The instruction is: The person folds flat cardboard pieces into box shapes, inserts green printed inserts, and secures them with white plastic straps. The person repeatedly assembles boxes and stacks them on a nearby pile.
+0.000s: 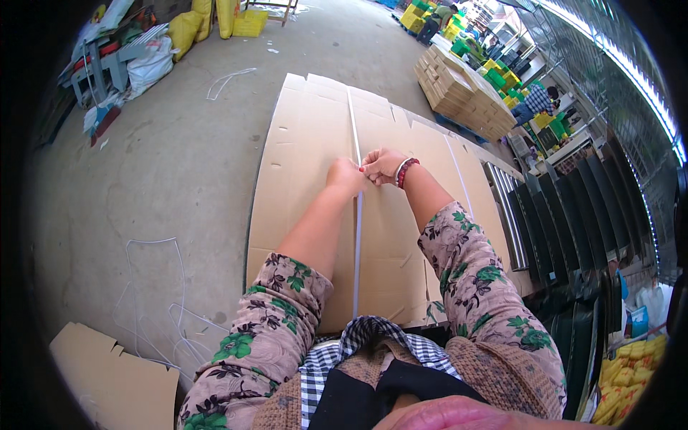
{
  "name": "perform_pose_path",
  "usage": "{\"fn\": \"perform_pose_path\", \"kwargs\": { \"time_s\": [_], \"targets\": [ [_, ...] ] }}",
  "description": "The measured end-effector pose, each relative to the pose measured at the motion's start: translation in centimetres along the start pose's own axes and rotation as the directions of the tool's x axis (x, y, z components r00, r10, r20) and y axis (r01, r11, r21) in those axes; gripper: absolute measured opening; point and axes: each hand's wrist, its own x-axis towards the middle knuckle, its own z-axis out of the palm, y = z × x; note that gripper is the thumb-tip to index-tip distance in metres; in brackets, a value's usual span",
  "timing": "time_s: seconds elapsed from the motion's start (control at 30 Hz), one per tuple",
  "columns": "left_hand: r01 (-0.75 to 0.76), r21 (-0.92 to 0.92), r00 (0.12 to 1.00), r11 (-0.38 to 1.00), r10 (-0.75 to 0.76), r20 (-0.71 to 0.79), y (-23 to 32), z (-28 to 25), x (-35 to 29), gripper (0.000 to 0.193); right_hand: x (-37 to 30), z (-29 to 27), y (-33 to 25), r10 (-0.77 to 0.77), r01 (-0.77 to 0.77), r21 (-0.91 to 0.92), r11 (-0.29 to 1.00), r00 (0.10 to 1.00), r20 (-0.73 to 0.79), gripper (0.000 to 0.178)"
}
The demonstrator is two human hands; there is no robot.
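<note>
Where strap crosses cardboard, right hand pinches strap; left hand just beside, grip unclear.

I have the cardboard sheets before me, a strap running lengthwise over them, my left hand and right hand together at it. Loose straps lie on the floor to the left; a carton stack stands beyond, to the right.
</note>
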Motion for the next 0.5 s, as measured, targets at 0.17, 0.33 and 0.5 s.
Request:
{"fn": "perform_pose_path", "kwargs": {
  "time_s": [0.17,0.33,0.5],
  "targets": [
    [0.077,-0.071,0.996,0.994,-0.073,0.056,-0.3,0.2,0.1,0.009,0.5,-0.1,0.6,0.025,-0.025,0.092,0.995,1.000,-0.001,0.012],
    [0.075,-0.016,0.986,0.997,-0.072,0.149,0.4,-0.3,-0.6,0.008,-1.2,1.1,0.2,0.032,-0.017,0.168,0.986,0.995,-0.090,0.014],
    [0.111,-0.038,0.982,0.993,-0.104,0.160,-0.1,-0.3,0.1,0.013,-1.9,3.2,1.4,-0.053,0.082,0.097,0.992,0.961,-0.271,0.014]
  ]
}}
